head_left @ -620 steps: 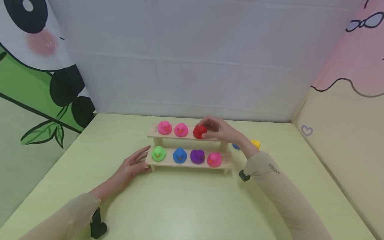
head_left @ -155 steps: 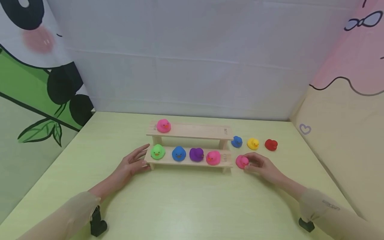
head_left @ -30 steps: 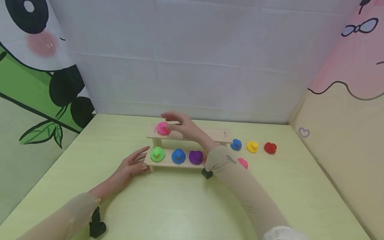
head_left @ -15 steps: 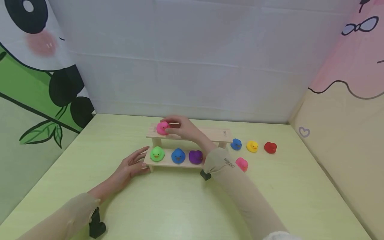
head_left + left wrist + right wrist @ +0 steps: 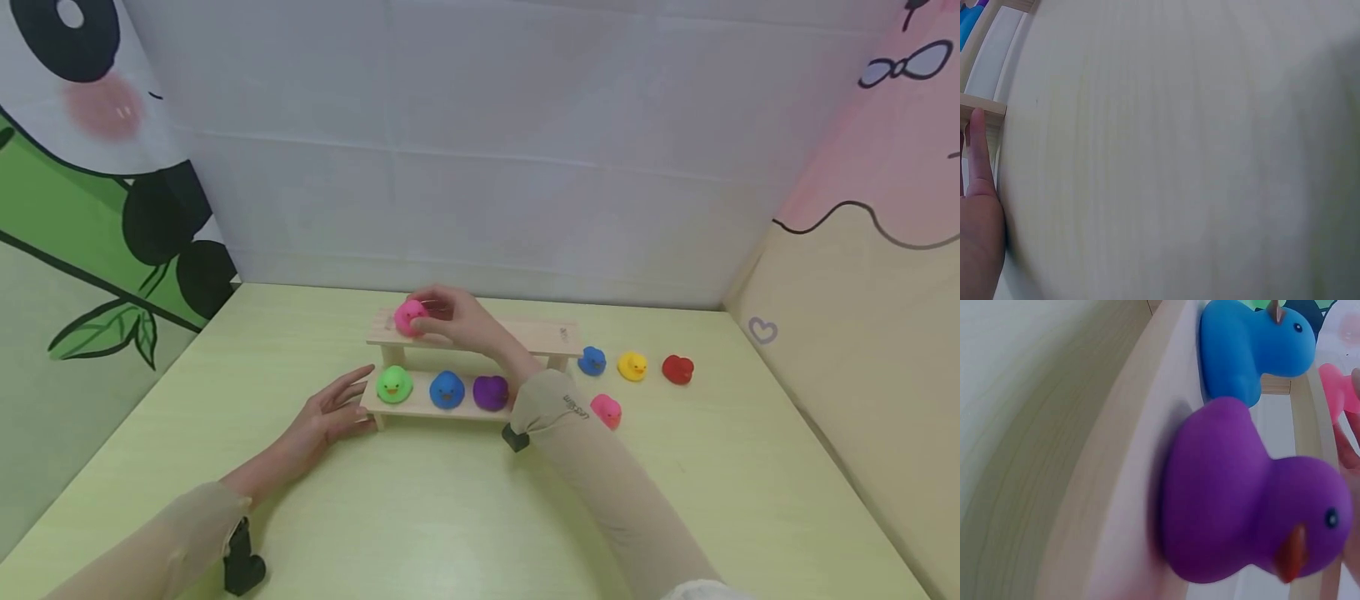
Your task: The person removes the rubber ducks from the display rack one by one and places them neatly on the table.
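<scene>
My right hand (image 5: 463, 320) pinches a pink rubber duck (image 5: 409, 318) between thumb and fingers at the left end of the upper tier of a wooden two-tier stand (image 5: 525, 337). The right wrist view catches part of that duck at its right edge. On the lower tier sit a green duck (image 5: 394, 384), a blue duck (image 5: 447, 389) and a purple duck (image 5: 1235, 500); my right sleeve covers the tier's right end. With fairly straight fingers, my left hand (image 5: 326, 417) rests against the stand's left end, one fingertip at the wood in the left wrist view.
On the table right of the stand lie a blue duck (image 5: 592, 361), a yellow duck (image 5: 632, 366), a red duck (image 5: 678, 369) and, nearer, another pink duck (image 5: 606, 411). A pale cloth wall (image 5: 480, 167) rises behind the table.
Earlier, the red duck and a second pink duck left the upper tier for the table at right. In the last second, my right fingers have closed on the remaining pink duck. The left hand stays put.
</scene>
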`<state>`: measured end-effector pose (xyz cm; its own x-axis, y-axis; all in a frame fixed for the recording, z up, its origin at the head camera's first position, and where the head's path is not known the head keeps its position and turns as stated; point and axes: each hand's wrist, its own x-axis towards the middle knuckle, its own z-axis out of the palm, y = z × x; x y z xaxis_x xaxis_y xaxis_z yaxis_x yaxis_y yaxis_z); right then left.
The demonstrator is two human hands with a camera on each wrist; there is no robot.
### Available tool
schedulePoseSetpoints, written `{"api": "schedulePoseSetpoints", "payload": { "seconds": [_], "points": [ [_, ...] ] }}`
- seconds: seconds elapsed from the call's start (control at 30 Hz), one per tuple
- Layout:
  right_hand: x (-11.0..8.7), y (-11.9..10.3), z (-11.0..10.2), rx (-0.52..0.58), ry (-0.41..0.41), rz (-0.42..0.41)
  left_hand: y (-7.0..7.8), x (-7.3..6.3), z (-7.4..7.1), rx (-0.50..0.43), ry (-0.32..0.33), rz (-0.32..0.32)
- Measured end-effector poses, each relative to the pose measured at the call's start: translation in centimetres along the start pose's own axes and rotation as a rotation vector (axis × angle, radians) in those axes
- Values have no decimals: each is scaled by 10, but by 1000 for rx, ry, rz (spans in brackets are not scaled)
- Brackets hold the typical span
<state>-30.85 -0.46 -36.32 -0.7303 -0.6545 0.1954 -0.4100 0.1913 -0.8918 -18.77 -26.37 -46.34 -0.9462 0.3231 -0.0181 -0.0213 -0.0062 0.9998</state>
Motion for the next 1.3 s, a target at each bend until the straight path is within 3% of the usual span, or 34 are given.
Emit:
{"api": "schedulePoseSetpoints", "payload": {
  "seconds": [0.27, 1.3],
  "points": [
    [-1, 0, 0, 38, 35, 8, 1, -1, 0, 17, 6, -20],
    [-4, -1, -2, 58, -1, 13, 1, -3, 0, 12, 5, -17]
  ]
}}
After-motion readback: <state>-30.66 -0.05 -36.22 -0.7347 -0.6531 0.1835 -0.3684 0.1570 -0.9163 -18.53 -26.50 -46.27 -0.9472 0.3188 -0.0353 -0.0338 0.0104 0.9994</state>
